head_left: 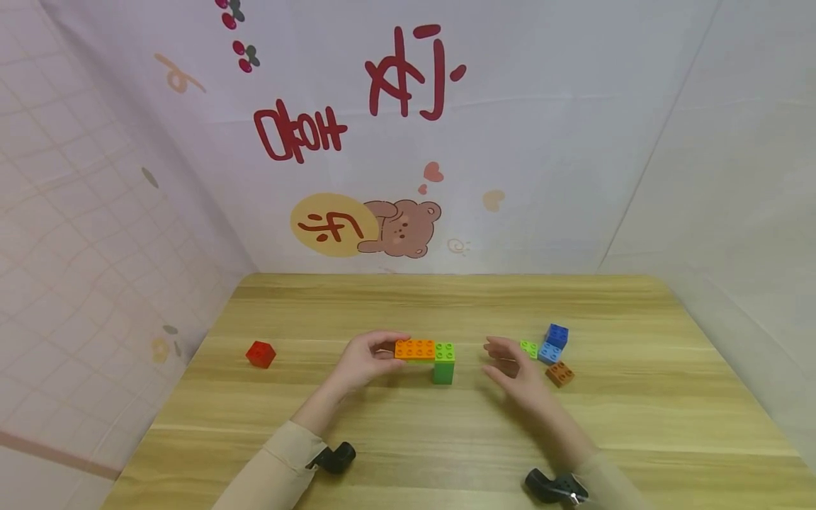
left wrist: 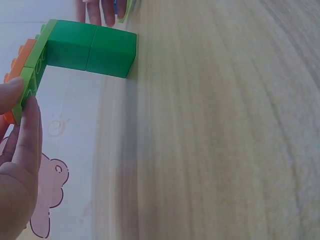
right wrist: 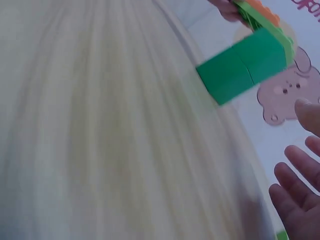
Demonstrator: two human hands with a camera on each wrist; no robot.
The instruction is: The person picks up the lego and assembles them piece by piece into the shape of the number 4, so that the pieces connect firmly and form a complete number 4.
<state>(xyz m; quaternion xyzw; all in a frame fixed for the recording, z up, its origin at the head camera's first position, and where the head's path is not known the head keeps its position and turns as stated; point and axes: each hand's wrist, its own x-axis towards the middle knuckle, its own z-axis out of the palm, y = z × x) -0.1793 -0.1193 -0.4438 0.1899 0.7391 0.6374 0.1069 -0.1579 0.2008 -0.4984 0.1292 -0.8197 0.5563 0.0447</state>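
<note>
My left hand point(head_left: 363, 361) pinches the free left end of a joined toy-brick build between thumb and fingers. An orange brick point(head_left: 414, 349) lies on top of that arm, over light green bricks point(left wrist: 34, 64) whose hollow undersides show in the left wrist view. The arm juts out sideways from a column of two stacked green bricks point(left wrist: 90, 47) standing upright on the table. To the right of the column, apart from it, is my right hand point(head_left: 519, 372), fingers loosely bent and nothing held. In the right wrist view its fingers point(right wrist: 295, 187) are spread.
Just beyond my right hand lie a small lime brick point(head_left: 528, 348), a light blue brick point(head_left: 550, 353), a dark blue brick point(head_left: 557, 335) and a brown brick point(head_left: 560, 374). A red brick point(head_left: 261, 354) sits far left on the wooden table point(head_left: 408, 453). A printed cloth point(head_left: 535, 142) hangs behind.
</note>
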